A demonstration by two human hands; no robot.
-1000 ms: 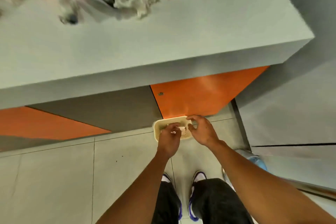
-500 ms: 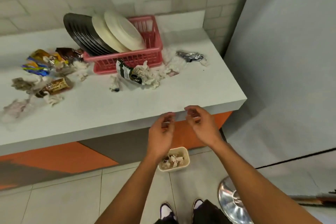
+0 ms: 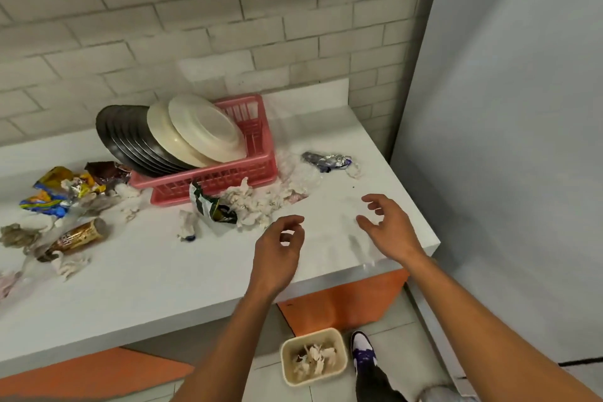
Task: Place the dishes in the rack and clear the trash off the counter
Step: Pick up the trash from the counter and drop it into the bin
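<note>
Hovering over smooth white bench [image 3: 156,274], your L hand [image 3: 277,253], R hand [image 3: 388,228] loosely curled, empty, crumpled tissue [image 3: 257,202] near pink lattice rack [image 3: 228,178].

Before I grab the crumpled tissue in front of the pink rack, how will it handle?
The tissue looks loosely wadded, so it is probably very light and soft. It seems to be several separate pieces, so one grab may drop some. Unlikely to roll.

Head-worn, downward, seemingly close over counter [image 3: 146,287]
</note>
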